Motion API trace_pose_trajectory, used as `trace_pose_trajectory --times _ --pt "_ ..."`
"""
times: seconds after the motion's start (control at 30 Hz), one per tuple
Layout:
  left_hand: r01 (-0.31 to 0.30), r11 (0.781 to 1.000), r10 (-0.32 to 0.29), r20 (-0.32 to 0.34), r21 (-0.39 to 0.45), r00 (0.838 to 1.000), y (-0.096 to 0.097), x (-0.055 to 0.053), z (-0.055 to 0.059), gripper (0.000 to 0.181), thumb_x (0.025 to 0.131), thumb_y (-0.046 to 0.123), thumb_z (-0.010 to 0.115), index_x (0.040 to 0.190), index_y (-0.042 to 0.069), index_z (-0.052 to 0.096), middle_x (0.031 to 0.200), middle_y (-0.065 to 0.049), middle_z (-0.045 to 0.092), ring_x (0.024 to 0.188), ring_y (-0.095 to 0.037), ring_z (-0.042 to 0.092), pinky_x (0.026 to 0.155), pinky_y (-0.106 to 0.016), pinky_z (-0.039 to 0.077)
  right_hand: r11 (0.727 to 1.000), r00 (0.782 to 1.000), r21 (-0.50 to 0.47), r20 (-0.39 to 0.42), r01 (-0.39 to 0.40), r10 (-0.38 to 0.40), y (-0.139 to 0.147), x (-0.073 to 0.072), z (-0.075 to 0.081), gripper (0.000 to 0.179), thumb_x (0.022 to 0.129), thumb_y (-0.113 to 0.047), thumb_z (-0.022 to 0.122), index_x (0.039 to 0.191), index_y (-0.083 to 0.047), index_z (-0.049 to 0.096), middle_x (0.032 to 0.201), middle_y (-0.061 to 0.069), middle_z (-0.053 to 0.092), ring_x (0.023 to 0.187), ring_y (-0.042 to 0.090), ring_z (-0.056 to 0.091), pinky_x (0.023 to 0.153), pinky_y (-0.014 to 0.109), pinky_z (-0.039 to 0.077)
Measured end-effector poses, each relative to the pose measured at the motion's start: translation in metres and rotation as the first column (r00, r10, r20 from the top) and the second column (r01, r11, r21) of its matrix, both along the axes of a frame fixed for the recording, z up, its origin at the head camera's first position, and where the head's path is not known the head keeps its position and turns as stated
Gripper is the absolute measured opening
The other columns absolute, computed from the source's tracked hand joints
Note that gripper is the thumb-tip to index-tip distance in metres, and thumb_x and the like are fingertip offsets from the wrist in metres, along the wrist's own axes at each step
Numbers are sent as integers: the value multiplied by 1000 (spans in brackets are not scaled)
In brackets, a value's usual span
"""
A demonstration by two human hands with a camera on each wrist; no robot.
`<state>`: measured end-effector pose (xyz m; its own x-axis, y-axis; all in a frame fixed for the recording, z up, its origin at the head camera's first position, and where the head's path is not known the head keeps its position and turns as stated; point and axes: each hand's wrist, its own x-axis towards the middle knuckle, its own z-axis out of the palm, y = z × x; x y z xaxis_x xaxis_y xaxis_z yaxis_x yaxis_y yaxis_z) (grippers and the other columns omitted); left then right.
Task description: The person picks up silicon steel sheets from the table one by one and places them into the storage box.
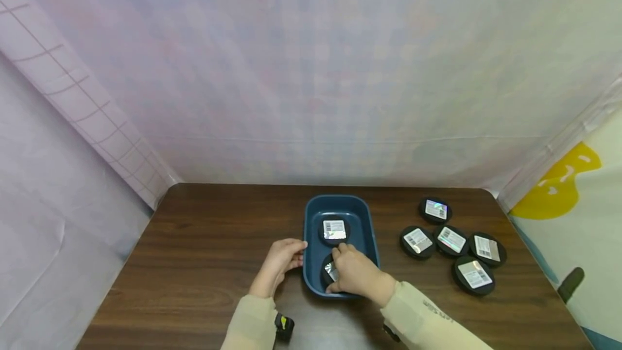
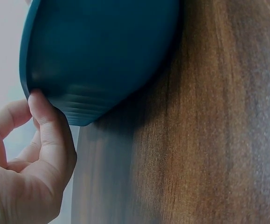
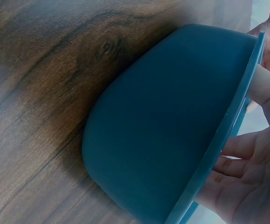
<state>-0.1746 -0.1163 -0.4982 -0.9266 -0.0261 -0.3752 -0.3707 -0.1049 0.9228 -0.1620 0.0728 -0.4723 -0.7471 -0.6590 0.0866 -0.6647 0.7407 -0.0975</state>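
Observation:
A blue oblong plastic tub (image 1: 311, 215) stands on the table, its short sides nearer and farther from me. At its left rim, my left hand (image 1: 283, 259) pinches the edge between thumb and fingers; the left wrist view shows this thumb (image 2: 44, 109) against the outer wall. Reaching down inside the tub, my right hand (image 1: 353, 271) grips a black round container with a silvery label (image 1: 331, 270) in the near half. Its fingertips are hidden behind the tub wall (image 3: 162, 126) in the right wrist view. Another black round container (image 1: 335, 230), white label up, lies in the far half.
Right of the tub, several more black round containers (image 1: 451, 240) with white labels lie in a loose cluster on the brown wooden table (image 1: 218, 231). Pale patterned sheeting (image 1: 311, 96) hangs behind the table and along both sides.

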Motion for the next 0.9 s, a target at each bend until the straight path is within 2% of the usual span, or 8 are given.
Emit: trace_pose_trajectory --times 0.43,0.67,0.9 --pt "21 1000 -21 -11 6 1000 -2 0 2 31 83 7 60 104 -16 56 69 -5 54 59 -11 52 54 -20 49 1000 1000 -16 -1 9 -9 -1 1 0 76 54 -52 82 97 6 58 82 9 52 76 22 52 72 34 49" --pt "18 1000 -18 -13 18 1000 -3 -1 2 32 83 8 61 104 -15 56 70 -6 56 59 -11 53 54 -20 49 992 985 -78 147 97 -85 -2 -1 2 74 55 -49 84 99 3 55 89 7 49 77 21 50 71 34 50" --pt "12 1000 -12 -2 21 1000 -2 -2 0 29 83 7 60 101 -14 57 68 -5 55 59 -11 52 54 -20 49 985 971 -103 207 141 -117 -1 0 0 77 54 -46 85 104 4 55 95 9 50 81 23 52 72 37 51"
